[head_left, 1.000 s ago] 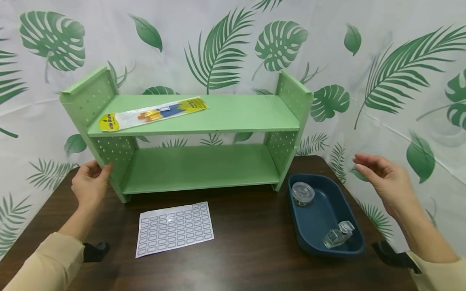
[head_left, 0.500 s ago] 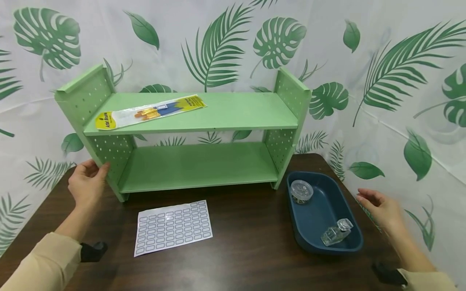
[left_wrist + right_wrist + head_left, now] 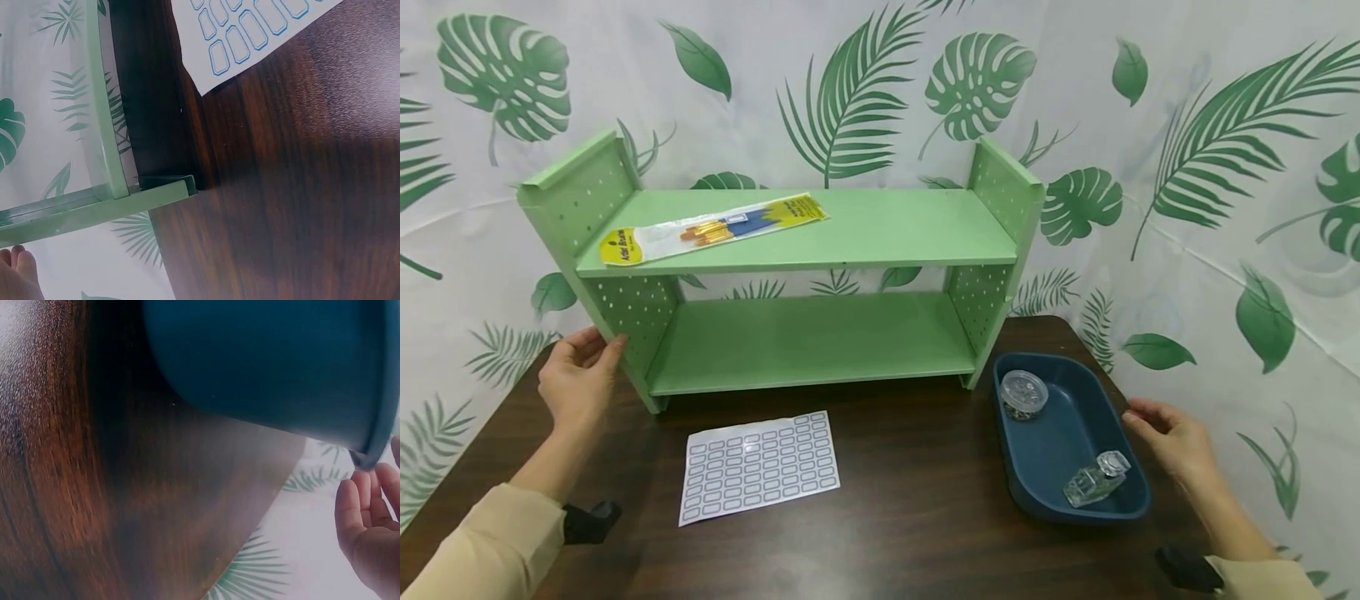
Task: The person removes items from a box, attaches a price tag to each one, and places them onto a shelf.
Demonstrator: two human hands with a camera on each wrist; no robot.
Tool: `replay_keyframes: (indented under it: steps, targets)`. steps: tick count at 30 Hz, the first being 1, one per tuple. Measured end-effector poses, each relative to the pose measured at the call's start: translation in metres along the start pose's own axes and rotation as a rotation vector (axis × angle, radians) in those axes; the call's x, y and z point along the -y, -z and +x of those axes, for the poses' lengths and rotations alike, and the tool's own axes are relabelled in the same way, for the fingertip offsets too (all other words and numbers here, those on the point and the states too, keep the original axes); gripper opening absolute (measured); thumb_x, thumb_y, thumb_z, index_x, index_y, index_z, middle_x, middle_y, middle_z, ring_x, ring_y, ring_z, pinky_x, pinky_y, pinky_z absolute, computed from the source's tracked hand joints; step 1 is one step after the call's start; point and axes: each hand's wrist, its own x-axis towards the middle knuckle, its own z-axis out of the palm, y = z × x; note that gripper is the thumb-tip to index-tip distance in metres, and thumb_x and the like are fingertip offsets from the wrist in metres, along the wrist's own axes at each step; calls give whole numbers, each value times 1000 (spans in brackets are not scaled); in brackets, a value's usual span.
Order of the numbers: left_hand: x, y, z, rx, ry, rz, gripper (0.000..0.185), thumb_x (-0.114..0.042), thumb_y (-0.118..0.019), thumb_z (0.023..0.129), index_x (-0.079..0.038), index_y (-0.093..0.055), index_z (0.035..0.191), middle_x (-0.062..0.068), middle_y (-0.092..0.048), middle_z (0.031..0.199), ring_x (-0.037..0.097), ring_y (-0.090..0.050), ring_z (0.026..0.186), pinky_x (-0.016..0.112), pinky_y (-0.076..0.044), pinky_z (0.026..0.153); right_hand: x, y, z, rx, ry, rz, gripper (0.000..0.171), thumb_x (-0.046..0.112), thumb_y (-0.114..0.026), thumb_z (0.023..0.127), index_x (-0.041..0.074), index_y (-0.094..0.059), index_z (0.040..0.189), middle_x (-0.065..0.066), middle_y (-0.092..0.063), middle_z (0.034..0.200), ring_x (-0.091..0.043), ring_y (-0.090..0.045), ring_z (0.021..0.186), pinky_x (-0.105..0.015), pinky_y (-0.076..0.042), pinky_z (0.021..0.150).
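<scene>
A light green two-tier shelf (image 3: 812,337) stands on the dark wooden table. My left hand (image 3: 578,375) holds the front edge of its left side panel, thumb in front and the other fingers partly hidden behind; fingertips (image 3: 19,257) show against the panel in the left wrist view. At the right, my right hand (image 3: 1176,442) has its fingers loosely bent by the outer rim of a dark blue tray (image 3: 1015,467). Its fingers (image 3: 350,506) are just by that rim in the right wrist view; firm contact cannot be told. A lidded clear round tub (image 3: 1023,395) and a glass bottle (image 3: 1097,480) are in the tray.
A packet of artist brushes (image 3: 715,229) lies slanted on the upper tier. A sheet of small blue-bordered labels (image 3: 760,467) is on the table (image 3: 910,517) before the shelf. A leaf-print cloth (image 3: 880,83) hangs close behind the shelf and along the right.
My right hand has come down and then left to the tray's outer rim. The left hand keeps its place on the shelf panel.
</scene>
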Motion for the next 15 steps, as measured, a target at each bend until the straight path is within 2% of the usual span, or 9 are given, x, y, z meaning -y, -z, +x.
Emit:
replay_keyframes:
  steps: [4, 6, 8, 9, 13, 15]
  targets:
    - [1, 1, -4, 11, 37, -113, 25, -8, -73, 85, -26, -61, 95, -27, -59, 82, -13, -58, 78, -1, -45, 70, -1, -4, 2, 24, -23, -33, 43, 22, -63, 96, -13, -59, 120, 11, -66, 85, 18, -45, 70, -6, -45, 61]
    - [2, 2, -8, 11, 39, -185, 26, -4, -73, 84, -24, -61, 96, -23, -62, 84, -11, -60, 79, 0, -46, 71, -1, -6, 2, 32, -36, -30, 44, 23, -63, 96, -13, -58, 120, 3, -69, 88, 18, -45, 70, -6, -45, 61]
    - [3, 2, -13, 8, 32, -257, 26, 0, -72, 83, -21, -63, 96, -19, -64, 85, -8, -62, 80, 1, -47, 71, -1, -7, 3, 38, -45, -33, 43, 22, -63, 96, -13, -58, 121, 1, -70, 90, 19, -45, 70, -5, -45, 61]
    - [4, 3, -15, 5, 28, -276, 26, 1, -72, 83, -20, -63, 96, -18, -65, 86, -8, -62, 81, 1, -48, 72, -1, -8, 3, 34, -59, -29, 43, 21, -63, 96, -13, -58, 121, 0, -70, 90, 19, -45, 70, -5, -45, 60]
    - [6, 5, -24, -34, 3, -299, 29, 3, -71, 83, -21, -62, 97, -15, -63, 92, -5, -61, 86, 1, -47, 74, 0, -11, 3, 28, -61, -33, 42, 19, -63, 95, -13, -58, 121, -23, -69, 99, 19, -44, 70, -5, -43, 60]
    - [6, 7, -28, -57, -6, -314, 31, 4, -70, 83, -21, -60, 99, -13, -62, 95, -3, -60, 89, 1, -47, 76, 1, -12, 4, 27, -60, -43, 42, 20, -63, 95, -14, -58, 120, -27, -68, 101, 20, -43, 69, -6, -43, 59]
